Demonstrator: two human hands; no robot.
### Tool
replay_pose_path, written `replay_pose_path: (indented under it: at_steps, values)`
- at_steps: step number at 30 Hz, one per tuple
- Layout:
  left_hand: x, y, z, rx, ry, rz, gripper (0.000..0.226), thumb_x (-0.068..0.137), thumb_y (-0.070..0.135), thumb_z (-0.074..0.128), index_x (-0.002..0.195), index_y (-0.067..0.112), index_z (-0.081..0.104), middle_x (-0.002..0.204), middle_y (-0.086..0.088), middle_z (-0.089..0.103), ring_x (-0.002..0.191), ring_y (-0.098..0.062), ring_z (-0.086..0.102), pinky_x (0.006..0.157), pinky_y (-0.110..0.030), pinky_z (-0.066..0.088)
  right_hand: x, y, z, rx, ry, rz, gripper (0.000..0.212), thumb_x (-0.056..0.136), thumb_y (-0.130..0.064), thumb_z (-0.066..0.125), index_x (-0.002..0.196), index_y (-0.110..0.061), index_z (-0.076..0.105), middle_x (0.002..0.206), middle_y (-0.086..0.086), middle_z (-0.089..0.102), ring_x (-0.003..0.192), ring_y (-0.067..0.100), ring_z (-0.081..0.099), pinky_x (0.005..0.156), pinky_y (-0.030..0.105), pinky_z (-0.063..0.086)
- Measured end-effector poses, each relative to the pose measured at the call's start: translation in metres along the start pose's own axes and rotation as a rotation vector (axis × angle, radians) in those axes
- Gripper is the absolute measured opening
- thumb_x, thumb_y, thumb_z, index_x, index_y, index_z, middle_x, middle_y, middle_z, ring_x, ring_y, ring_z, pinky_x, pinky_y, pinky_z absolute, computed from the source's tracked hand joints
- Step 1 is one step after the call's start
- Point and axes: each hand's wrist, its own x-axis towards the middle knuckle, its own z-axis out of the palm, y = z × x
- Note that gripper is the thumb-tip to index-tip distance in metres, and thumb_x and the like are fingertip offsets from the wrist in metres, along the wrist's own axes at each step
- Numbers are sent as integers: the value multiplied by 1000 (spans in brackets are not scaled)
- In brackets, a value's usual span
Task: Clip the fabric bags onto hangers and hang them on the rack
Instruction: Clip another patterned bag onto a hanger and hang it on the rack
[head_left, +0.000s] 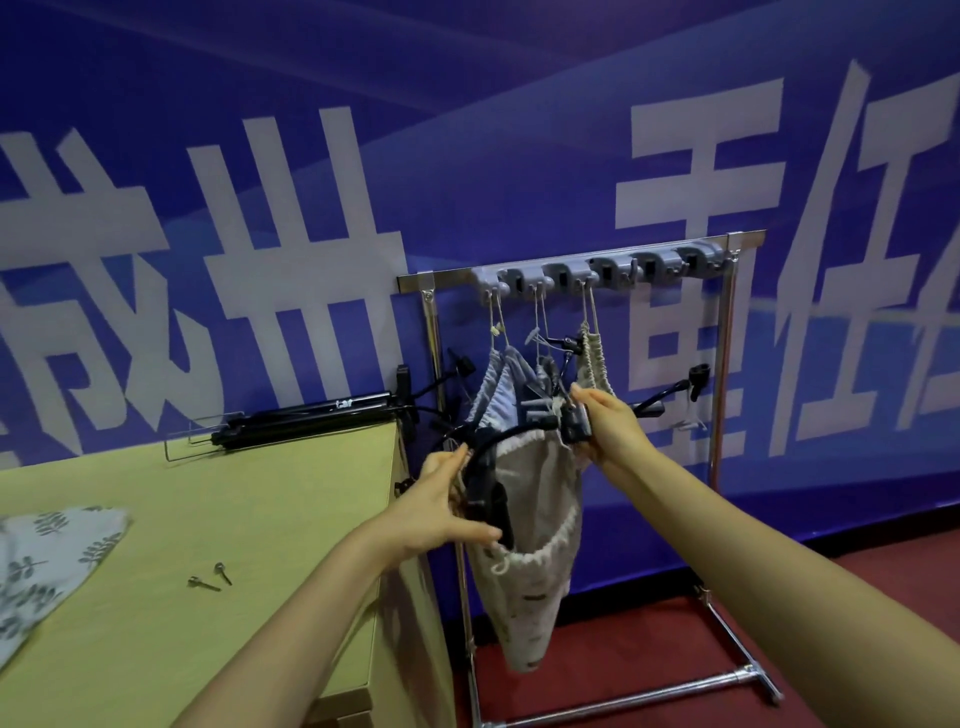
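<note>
My left grip (452, 499) pinches the black hanger (504, 437) at its left clip. My right grip (605, 426) curls round the right clip. The cream fabric bag (535, 519) droops from the hanger between them, in front of the rack (724, 364). A leaf-print bag (47, 561) lies on the table (234, 493).

Left hand (447, 512), right hand (608, 423) grip black hanger (498, 441), beige bag (530, 571) clipped
</note>
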Motion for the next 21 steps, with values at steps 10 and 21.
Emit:
replay_pose_path:
  at_steps: [10,21]
  values:
    - [28,18,42,11,40,64,65,88,46,55,144,19,35,125,7,42,110,-5,45,88,-9,37,1,-16,-28,-15,111,-120,28,96,-22,54,73,-12,67,65,3,63,63,15,56,56,20,48]
    - [68,82,130,-172,27,108,64,86,37,63,141,14,39,120,4,44,117,-9,45,93,-18,33,-14,-41,-107,-144,134,-260,26,97,-20,51,78,-11,68,55,-4,46,59,11,44,62,20,45]
